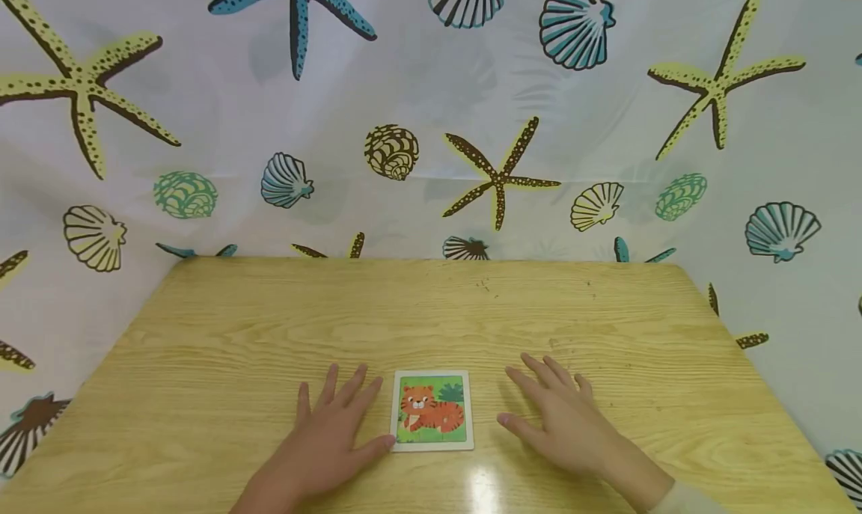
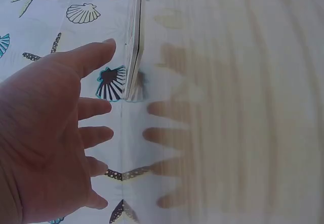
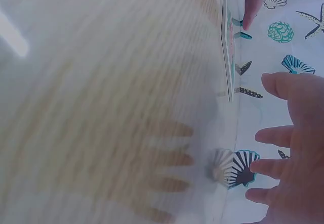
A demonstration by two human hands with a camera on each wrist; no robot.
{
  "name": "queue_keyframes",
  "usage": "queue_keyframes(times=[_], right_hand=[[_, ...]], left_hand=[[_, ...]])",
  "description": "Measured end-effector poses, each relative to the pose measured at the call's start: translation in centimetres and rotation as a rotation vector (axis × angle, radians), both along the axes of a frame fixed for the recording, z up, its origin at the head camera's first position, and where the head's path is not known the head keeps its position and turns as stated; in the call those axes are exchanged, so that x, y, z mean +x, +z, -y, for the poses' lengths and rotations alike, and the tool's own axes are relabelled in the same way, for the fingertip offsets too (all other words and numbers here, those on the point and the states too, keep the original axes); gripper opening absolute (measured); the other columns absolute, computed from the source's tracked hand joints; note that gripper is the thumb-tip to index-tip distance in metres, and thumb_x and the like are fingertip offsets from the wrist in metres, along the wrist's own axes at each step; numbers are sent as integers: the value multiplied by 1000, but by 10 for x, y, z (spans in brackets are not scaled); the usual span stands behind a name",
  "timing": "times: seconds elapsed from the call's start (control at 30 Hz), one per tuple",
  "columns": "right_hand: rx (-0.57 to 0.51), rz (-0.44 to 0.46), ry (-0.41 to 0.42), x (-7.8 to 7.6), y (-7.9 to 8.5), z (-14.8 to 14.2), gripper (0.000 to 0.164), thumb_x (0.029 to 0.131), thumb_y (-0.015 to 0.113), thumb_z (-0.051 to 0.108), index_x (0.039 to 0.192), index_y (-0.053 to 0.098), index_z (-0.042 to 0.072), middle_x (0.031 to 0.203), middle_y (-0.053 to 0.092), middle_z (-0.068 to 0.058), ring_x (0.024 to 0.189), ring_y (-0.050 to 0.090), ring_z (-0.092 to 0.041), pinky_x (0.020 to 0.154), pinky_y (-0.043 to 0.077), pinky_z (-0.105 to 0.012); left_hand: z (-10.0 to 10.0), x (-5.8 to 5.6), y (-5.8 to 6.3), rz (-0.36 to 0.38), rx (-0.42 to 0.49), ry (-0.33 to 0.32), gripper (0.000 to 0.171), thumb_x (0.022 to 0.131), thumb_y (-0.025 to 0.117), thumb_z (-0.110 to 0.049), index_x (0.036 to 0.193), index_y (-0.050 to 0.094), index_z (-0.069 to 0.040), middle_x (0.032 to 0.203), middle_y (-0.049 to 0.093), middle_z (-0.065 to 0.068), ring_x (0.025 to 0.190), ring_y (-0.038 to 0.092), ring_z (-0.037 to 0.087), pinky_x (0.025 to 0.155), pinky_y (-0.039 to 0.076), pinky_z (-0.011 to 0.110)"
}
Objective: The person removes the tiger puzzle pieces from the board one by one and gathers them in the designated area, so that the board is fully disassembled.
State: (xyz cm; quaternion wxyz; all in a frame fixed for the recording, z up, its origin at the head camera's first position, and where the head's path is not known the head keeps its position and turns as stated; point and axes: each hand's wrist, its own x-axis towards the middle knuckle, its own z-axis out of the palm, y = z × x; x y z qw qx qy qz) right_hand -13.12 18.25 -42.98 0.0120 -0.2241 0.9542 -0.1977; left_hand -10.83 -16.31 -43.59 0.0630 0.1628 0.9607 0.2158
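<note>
Cloth all across the far side, and here it is, a big white sheet (image 1: 404, 87) with soft folds, printed with knobbly starfish (image 1: 718, 87) and ribbed shells (image 1: 578, 24) in yellow, teal and brown. Below it spreads my surface (image 1: 269, 312), smooth yellowish wood grain, a bright patch of glare (image 1: 483, 488) on the near side. Now my hands: left hand (image 1: 337, 435) wide, fingers fanned out; right hand (image 1: 566, 420) wide too, fingers spread, a pale sleeve (image 1: 683, 499) at its wrist. Neither is holding anything! Between them, on the near part of the surface, lies the square panel (image 1: 432, 411), flat, with a white border (image 1: 470, 413) and rounded corners. Inside it, an orange striped tiger (image 1: 438, 415) on green, and smaller again, a dark teal bush (image 1: 451, 392) at the far right.

From above, my left thumb overlaps the panel's near left corner; over to the left wrist, and there's a gap between thumb and panel! That same view turns the panel edge-on, thin and straight-sided, picture hidden. Both wrist views catch my fingers mirrored in the glossy wood, which the head view doesn't show.
</note>
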Motion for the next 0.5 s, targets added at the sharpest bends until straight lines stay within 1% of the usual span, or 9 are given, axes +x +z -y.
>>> queue_keyframes(times=[0.17, 0.23, 0.33, 0.5], right_hand=[[-37, 35, 18, -3, 0, 6, 66, 101, 62, 52, 151, 55, 10, 161, 41, -22, 146, 35, -54, 105, 26, -86], [-50, 41, 23, -4, 0, 9, 65, 100, 65, 50, 150, 56, 8, 160, 42, -24, 144, 38, -52, 105, 30, -83], [-67, 50, 24, -4, 0, 12, 65, 98, 70, 46, 147, 58, 5, 156, 45, -25, 139, 43, -50, 104, 38, -76], [-76, 24, 20, -8, -1, 17, 60, 94, 78, 40, 139, 64, 2, 146, 54, -25, 128, 51, -44, 101, 48, -65]], left_hand=[[-4, -7, -1, 50, 88, -36, 82, 97, 67, -55, 159, 43, -8, 168, 30, 18, 156, 12, 48, 109, 1, 86], [-5, -9, -1, 73, 131, -42, 82, 96, 71, -50, 159, 43, -7, 168, 30, 17, 157, 13, 46, 110, 0, 85], [-6, -12, -2, 109, 181, -52, 82, 94, 75, -44, 158, 42, -5, 168, 30, 18, 157, 13, 45, 111, -2, 84], [-10, -14, -1, 181, 243, -53, 81, 94, 76, -39, 156, 43, 0, 168, 30, 18, 158, 11, 44, 112, -7, 82]])
